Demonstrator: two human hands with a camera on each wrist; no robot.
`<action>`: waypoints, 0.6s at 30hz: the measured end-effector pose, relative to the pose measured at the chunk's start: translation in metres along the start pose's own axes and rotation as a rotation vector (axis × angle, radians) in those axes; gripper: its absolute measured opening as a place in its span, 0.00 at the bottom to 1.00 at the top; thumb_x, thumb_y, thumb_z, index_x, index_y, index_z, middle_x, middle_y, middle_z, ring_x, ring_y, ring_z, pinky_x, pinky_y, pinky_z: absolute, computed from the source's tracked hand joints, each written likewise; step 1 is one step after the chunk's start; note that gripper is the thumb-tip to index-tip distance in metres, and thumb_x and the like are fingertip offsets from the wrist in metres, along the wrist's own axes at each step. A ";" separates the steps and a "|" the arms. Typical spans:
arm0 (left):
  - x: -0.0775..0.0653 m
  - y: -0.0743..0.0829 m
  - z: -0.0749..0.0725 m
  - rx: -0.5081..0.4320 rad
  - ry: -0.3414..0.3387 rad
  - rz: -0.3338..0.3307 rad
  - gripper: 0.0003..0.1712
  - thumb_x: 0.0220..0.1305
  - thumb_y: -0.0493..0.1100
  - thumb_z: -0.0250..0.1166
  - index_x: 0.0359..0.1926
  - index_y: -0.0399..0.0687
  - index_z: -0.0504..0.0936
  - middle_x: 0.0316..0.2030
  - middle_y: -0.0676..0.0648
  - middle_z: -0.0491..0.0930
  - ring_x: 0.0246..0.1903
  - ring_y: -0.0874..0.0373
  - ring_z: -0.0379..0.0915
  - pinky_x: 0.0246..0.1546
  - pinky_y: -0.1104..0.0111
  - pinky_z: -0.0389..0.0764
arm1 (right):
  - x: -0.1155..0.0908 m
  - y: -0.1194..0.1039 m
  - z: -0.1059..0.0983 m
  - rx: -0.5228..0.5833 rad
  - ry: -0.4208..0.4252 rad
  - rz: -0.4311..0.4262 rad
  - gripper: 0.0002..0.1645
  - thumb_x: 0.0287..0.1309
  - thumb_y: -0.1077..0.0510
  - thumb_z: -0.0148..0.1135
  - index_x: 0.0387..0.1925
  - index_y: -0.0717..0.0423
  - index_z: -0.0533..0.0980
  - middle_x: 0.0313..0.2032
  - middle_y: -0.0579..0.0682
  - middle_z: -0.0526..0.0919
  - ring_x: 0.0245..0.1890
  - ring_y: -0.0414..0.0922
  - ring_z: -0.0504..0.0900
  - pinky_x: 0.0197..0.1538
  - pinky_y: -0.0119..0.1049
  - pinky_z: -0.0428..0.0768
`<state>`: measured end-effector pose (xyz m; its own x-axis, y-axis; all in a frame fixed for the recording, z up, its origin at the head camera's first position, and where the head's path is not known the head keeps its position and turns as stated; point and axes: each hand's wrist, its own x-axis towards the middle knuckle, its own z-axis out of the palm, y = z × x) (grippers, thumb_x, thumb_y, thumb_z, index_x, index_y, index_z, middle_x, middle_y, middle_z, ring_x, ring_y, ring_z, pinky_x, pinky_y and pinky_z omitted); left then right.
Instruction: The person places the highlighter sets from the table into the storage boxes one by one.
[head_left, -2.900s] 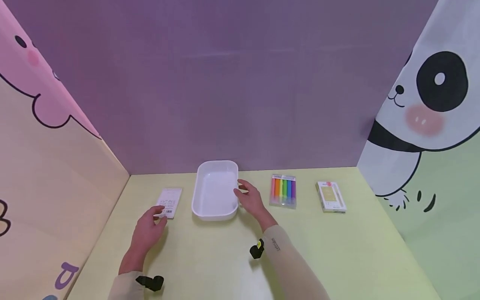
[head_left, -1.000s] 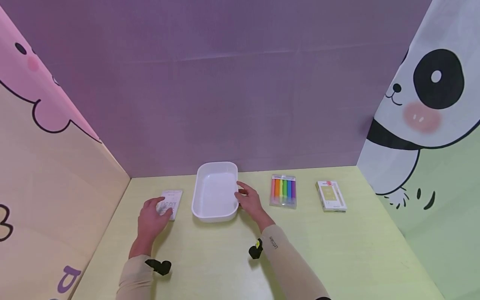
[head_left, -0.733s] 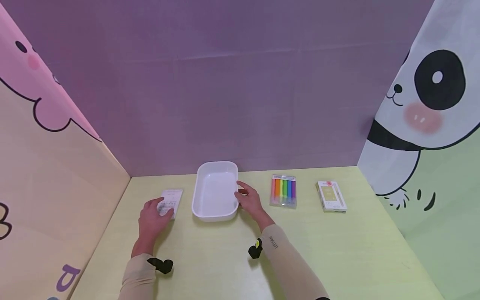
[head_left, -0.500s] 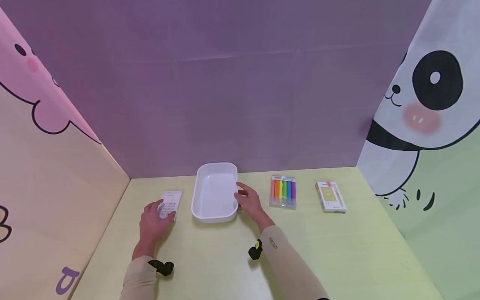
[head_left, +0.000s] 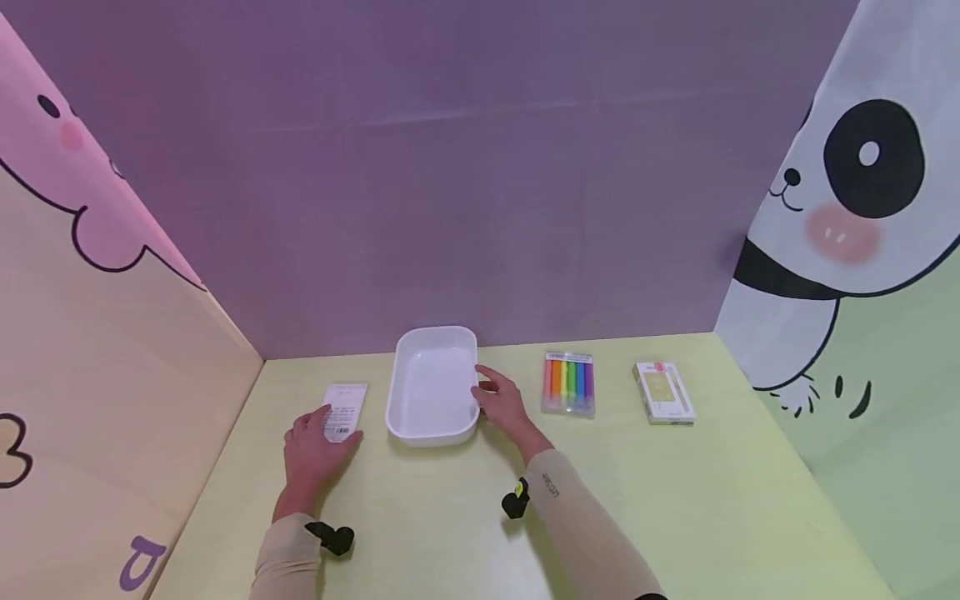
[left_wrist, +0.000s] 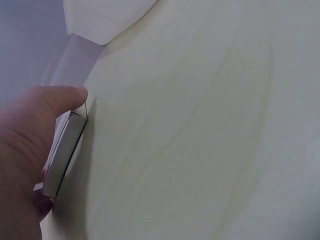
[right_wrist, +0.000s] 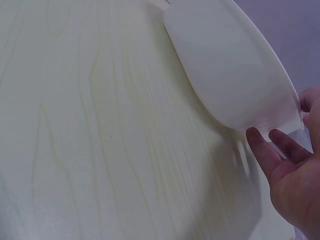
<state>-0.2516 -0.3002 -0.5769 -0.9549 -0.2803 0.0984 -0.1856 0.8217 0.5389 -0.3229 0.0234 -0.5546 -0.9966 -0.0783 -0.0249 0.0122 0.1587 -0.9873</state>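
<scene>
My left hand (head_left: 311, 450) spans the near end of a flat white printed box (head_left: 347, 408) that lies on the left of the table. The thumb is at its near right corner and the fingers are along its left edge. In the left wrist view the end of the box (left_wrist: 65, 155) shows between thumb and fingers. A white plastic tray (head_left: 432, 387) stands at the middle, nothing in it. My right hand (head_left: 504, 407) holds the tray's right side at the rim; in the right wrist view, fingertips (right_wrist: 254, 134) lie against the tray's outer wall.
Right of the tray lies a clear pack of coloured highlighters (head_left: 568, 385). Farther right is a white and gold box (head_left: 663, 393). A purple wall (head_left: 480, 183) closes the back of the pale table (head_left: 435, 533), and printed panels stand at both sides.
My left hand has moved forward and right, from the box's near left corner to around its near end. The right hand keeps its place on the tray.
</scene>
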 end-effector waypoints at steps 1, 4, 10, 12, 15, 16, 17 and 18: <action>0.000 0.000 0.001 0.006 0.002 0.002 0.50 0.54 0.63 0.67 0.69 0.39 0.63 0.62 0.28 0.60 0.58 0.31 0.55 0.56 0.41 0.60 | 0.000 0.001 0.000 0.001 0.001 0.004 0.27 0.62 0.59 0.62 0.63 0.50 0.74 0.49 0.61 0.79 0.39 0.50 0.82 0.36 0.38 0.83; 0.001 0.001 0.002 0.026 0.001 0.009 0.50 0.54 0.63 0.68 0.68 0.38 0.63 0.60 0.27 0.60 0.56 0.31 0.55 0.54 0.41 0.61 | 0.000 0.002 -0.001 0.006 -0.002 0.006 0.27 0.62 0.59 0.62 0.63 0.50 0.73 0.50 0.61 0.79 0.40 0.50 0.82 0.37 0.38 0.83; 0.000 0.004 0.000 0.045 -0.002 -0.004 0.45 0.56 0.59 0.67 0.67 0.37 0.65 0.59 0.27 0.60 0.55 0.30 0.55 0.53 0.41 0.62 | 0.000 0.003 0.001 0.003 0.003 0.000 0.26 0.63 0.60 0.62 0.63 0.52 0.74 0.49 0.62 0.79 0.40 0.50 0.82 0.38 0.38 0.84; -0.001 0.005 0.000 0.049 -0.004 -0.014 0.44 0.56 0.58 0.66 0.66 0.37 0.65 0.59 0.26 0.60 0.54 0.30 0.55 0.52 0.41 0.62 | 0.000 0.002 0.002 -0.006 0.004 0.004 0.26 0.63 0.59 0.62 0.63 0.51 0.74 0.49 0.61 0.79 0.40 0.50 0.83 0.38 0.39 0.84; -0.001 0.006 0.001 0.050 -0.004 -0.024 0.43 0.57 0.58 0.65 0.66 0.37 0.66 0.58 0.26 0.60 0.54 0.29 0.55 0.52 0.41 0.61 | 0.001 0.000 0.002 -0.023 0.002 0.005 0.26 0.64 0.59 0.62 0.64 0.51 0.73 0.49 0.61 0.79 0.40 0.50 0.83 0.38 0.39 0.84; -0.001 0.007 0.001 0.050 -0.004 -0.025 0.43 0.57 0.58 0.65 0.66 0.37 0.66 0.58 0.26 0.60 0.54 0.29 0.55 0.52 0.41 0.61 | 0.001 -0.001 0.001 -0.031 0.002 0.007 0.26 0.64 0.59 0.61 0.64 0.50 0.73 0.49 0.61 0.79 0.40 0.49 0.83 0.38 0.39 0.84; 0.000 0.007 0.002 0.049 -0.006 -0.025 0.43 0.56 0.59 0.66 0.66 0.37 0.66 0.58 0.26 0.61 0.54 0.30 0.55 0.52 0.41 0.61 | 0.001 -0.002 0.001 -0.034 0.002 0.009 0.26 0.64 0.59 0.61 0.64 0.50 0.73 0.50 0.61 0.79 0.40 0.49 0.83 0.38 0.39 0.84; 0.001 0.009 0.002 0.050 -0.007 -0.023 0.44 0.56 0.59 0.66 0.66 0.37 0.66 0.58 0.26 0.61 0.54 0.29 0.55 0.52 0.41 0.61 | 0.001 -0.002 0.000 -0.033 0.003 0.009 0.26 0.64 0.59 0.61 0.64 0.50 0.73 0.50 0.61 0.79 0.40 0.50 0.82 0.38 0.39 0.84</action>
<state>-0.2542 -0.2923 -0.5739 -0.9518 -0.2962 0.0799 -0.2191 0.8385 0.4989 -0.3241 0.0231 -0.5524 -0.9967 -0.0737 -0.0335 0.0188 0.1917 -0.9813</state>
